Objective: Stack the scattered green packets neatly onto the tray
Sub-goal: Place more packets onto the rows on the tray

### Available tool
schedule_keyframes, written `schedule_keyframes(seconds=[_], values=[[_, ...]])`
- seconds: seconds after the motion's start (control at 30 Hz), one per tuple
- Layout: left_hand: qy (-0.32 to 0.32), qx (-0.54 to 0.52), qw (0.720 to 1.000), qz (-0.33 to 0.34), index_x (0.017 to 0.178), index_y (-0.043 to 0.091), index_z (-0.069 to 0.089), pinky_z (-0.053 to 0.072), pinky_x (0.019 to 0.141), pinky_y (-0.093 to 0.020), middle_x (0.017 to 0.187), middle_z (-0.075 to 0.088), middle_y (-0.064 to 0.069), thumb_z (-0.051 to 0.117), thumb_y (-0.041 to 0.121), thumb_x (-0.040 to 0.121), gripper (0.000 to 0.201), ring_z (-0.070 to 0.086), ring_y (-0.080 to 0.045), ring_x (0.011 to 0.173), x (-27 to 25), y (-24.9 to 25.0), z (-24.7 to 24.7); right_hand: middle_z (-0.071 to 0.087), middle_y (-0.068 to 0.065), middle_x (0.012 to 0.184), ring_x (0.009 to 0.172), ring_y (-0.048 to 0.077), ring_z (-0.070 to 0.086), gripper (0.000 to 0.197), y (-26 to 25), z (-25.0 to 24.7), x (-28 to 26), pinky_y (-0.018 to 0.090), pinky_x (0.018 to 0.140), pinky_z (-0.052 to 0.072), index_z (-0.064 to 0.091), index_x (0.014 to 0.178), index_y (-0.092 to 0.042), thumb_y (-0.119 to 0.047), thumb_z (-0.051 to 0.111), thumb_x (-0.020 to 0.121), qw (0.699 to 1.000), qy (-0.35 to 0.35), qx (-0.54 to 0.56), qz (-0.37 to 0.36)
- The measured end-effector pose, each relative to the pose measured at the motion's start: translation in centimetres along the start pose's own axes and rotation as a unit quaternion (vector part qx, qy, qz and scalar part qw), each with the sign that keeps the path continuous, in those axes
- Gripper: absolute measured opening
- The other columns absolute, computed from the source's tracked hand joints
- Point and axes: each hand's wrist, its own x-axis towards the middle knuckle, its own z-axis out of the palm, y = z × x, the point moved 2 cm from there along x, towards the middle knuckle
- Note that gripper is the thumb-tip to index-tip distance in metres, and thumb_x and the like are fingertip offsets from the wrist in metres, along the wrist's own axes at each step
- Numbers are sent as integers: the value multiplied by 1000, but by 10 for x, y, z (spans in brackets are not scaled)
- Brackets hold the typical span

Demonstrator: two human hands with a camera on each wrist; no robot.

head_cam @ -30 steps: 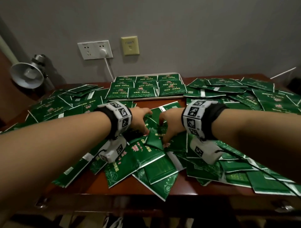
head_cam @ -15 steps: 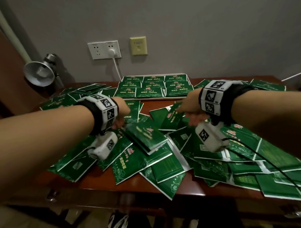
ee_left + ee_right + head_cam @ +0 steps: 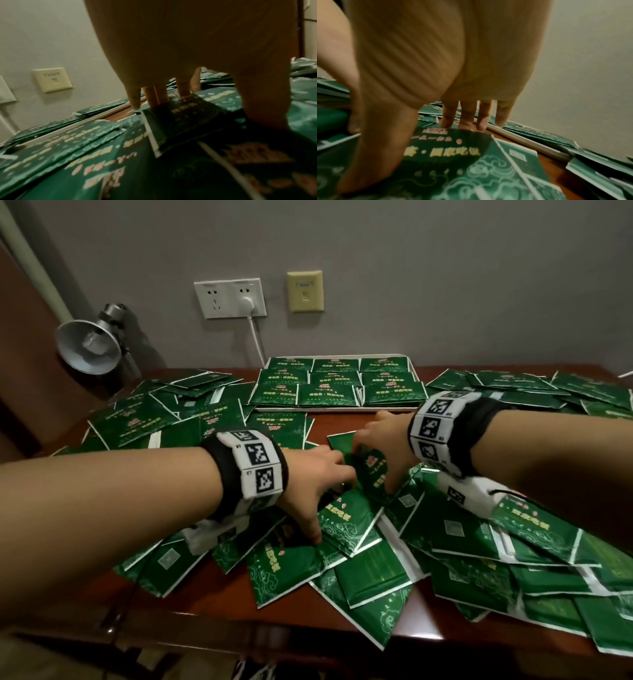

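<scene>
Green packets (image 3: 455,529) lie scattered over the wooden table. A white tray (image 3: 335,409) at the back centre holds neat rows of them. My left hand (image 3: 329,501) reaches down into the middle pile. Its fingers (image 3: 159,100) sit on the far edge and the thumb on the near side of a raised packet (image 3: 185,124), pinching it. Just right of it, my right hand (image 3: 376,467) holds a tilted packet (image 3: 371,474) the same way, with the fingertips (image 3: 465,124) at its far edge and the thumb near. The tray rim (image 3: 522,140) lies just beyond.
More packets cover the left (image 3: 164,419) and right back (image 3: 513,386) of the table, and some overhang the front edge (image 3: 370,628). A metal lamp (image 3: 89,347) stands at the far left. A wall socket with a plugged white cable (image 3: 255,337) is behind the tray.
Half a second ago the hands were apart and higher. Both have come down and together onto the middle pile, each now on a packet.
</scene>
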Motion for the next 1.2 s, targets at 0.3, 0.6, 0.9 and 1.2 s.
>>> schedule_keyframes(seconds=[0.3, 0.6, 0.9, 1.2], values=[[160, -143, 977, -18, 110, 17, 37, 40, 66, -18, 102, 47, 3, 82, 42, 67, 67, 50, -13, 88, -9, -10, 7, 57, -1, 100, 90, 21, 58, 87, 11, 15, -8, 29, 71, 43, 35, 119, -15, -67, 76, 61, 995, 17, 86, 45], [184, -210, 947, -159, 140, 16, 18, 44, 48, -23, 94, 54, -1, 82, 42, 68, 100, 56, -11, 64, -2, -53, -28, 46, 2, 114, 93, 16, 54, 93, 38, 4, -21, 35, 83, 55, 28, 129, -21, -56, 80, 61, 975, 116, 177, 69], [223, -151, 946, -181, 134, 17, 35, 54, 83, -38, 116, 59, -4, 79, 44, 72, 81, 62, -22, 93, 65, -128, -92, 50, 13, 129, 110, 31, 54, 87, 135, -24, 27, 38, 84, 47, 35, 137, -10, -50, 78, 72, 947, 123, 215, 205], [166, -84, 963, -195, 131, 12, 41, 50, 90, -40, 124, 57, -10, 81, 43, 71, 79, 57, -29, 106, 171, -192, -122, 54, 13, 130, 112, 30, 55, 90, 199, -43, 123, 34, 81, 43, 35, 140, -8, -40, 83, 71, 955, 73, 193, 212]])
